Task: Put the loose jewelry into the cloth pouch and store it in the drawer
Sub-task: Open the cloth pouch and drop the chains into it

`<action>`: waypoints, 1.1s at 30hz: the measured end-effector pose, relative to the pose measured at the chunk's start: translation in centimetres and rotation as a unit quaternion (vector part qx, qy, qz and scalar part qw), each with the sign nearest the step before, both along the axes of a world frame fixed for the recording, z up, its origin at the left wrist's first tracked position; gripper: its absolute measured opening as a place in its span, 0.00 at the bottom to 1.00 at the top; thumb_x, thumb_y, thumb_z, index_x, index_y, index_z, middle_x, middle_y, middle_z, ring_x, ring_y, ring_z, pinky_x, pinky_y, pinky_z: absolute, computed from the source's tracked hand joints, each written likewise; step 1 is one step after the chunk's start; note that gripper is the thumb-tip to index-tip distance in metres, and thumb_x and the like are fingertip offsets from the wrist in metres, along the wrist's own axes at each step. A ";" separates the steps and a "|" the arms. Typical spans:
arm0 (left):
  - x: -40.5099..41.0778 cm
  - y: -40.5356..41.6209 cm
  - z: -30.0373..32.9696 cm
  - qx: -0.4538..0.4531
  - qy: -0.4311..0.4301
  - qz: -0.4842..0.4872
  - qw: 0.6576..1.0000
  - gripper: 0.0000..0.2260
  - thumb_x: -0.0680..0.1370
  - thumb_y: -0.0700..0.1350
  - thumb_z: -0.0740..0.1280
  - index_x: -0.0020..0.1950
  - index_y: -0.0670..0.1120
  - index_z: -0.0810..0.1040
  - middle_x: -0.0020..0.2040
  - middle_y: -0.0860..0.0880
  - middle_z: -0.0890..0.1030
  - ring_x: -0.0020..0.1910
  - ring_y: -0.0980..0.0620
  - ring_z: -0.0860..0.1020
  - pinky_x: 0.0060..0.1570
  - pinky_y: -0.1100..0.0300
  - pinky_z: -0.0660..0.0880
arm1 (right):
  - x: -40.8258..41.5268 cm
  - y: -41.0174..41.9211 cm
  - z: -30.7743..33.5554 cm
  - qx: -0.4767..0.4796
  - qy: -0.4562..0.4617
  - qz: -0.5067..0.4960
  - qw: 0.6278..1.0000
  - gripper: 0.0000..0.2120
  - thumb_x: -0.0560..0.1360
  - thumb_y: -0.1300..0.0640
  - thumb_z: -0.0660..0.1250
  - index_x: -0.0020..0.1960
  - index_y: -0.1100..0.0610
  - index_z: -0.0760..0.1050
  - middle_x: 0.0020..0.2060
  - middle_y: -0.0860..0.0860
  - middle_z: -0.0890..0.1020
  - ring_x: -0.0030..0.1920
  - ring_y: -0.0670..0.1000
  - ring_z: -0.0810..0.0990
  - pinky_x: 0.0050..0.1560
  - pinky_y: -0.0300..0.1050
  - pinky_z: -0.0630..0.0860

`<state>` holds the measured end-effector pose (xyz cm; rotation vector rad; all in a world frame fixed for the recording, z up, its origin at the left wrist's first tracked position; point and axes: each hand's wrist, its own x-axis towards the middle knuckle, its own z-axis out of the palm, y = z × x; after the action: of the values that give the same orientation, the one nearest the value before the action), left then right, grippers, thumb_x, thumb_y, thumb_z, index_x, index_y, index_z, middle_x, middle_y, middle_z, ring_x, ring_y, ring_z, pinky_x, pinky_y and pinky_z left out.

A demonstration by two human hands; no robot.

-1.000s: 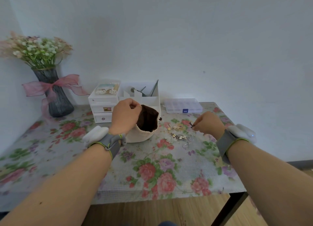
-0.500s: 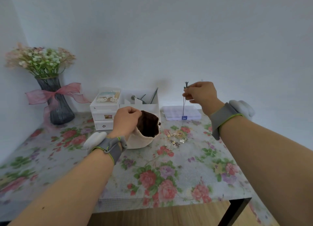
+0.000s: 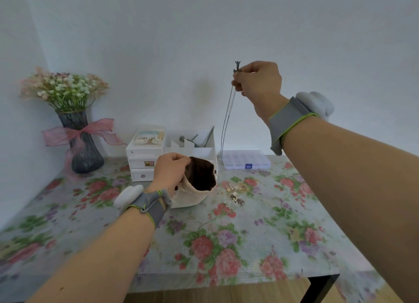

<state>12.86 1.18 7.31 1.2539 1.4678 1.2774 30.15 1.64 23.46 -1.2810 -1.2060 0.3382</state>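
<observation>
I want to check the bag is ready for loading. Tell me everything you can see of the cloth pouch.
The cloth pouch is a small cream fabric bag with a dark brown lining. It sits on the flowered table, in front of the white drawer unit. Its mouth gapes wide, tilted toward the right and up. The left hand pinches its rim at the top left, holding it open. A dark bead or cord end shows at the right edge. Nothing can be made out inside. Loose jewelry lies just to its right, apart from it.

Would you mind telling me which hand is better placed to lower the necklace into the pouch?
The right hand: it already pinches the necklace, which dangles above the table, while the left hand holds the pouch open.
</observation>
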 end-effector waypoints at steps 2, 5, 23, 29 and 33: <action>-0.1 0.0 0.0 -0.005 -0.008 0.003 1.000 0.06 0.74 0.43 0.66 0.37 0.47 0.79 0.37 0.45 0.79 0.36 0.47 0.76 0.43 0.54 0.77 | -0.9 -0.1 0.8 0.014 -0.003 0.007 1.000 0.10 0.68 0.60 0.69 0.29 0.50 0.76 0.31 0.50 0.85 0.42 0.55 0.86 0.50 0.58 0.82; -0.6 0.0 0.1 -0.016 -0.025 0.008 1.000 0.05 0.74 0.42 0.66 0.38 0.46 0.80 0.41 0.42 0.81 0.40 0.45 0.77 0.49 0.47 0.79 | -2.4 -0.5 2.0 0.034 -0.004 0.022 0.999 0.11 0.68 0.60 0.69 0.29 0.50 0.76 0.31 0.50 0.85 0.42 0.55 0.86 0.50 0.57 0.82; -2.7 0.3 0.0 -0.081 -0.203 0.020 0.976 0.08 0.74 0.38 0.66 0.35 0.44 0.75 0.31 0.46 0.75 0.29 0.51 0.73 0.25 0.65 0.72 | -8.4 -1.8 1.4 0.036 -0.059 0.101 0.992 0.10 0.69 0.61 0.70 0.31 0.51 0.76 0.39 0.56 0.86 0.45 0.58 0.85 0.49 0.54 0.82; -2.9 0.3 -0.3 -0.080 -0.231 0.027 0.969 0.08 0.74 0.37 0.65 0.35 0.43 0.75 0.31 0.46 0.74 0.29 0.51 0.73 0.21 0.68 0.71 | -8.2 -1.0 -3.2 -0.051 -0.113 0.112 0.986 0.09 0.67 0.59 0.72 0.30 0.50 0.78 0.28 0.45 0.79 0.32 0.46 0.77 0.38 0.43 0.77; -3.2 0.6 -0.4 -0.080 -0.209 0.029 0.974 0.09 0.74 0.38 0.65 0.34 0.45 0.74 0.31 0.47 0.74 0.30 0.52 0.73 0.24 0.64 0.73 | -7.9 -0.6 -5.9 -0.129 -0.166 0.128 0.969 0.10 0.67 0.59 0.72 0.29 0.49 0.78 0.26 0.44 0.78 0.30 0.43 0.74 0.31 0.36 0.70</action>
<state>9.68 1.74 6.87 0.7824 1.2775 1.3355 22.27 1.01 17.57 -1.4460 -1.6634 0.4941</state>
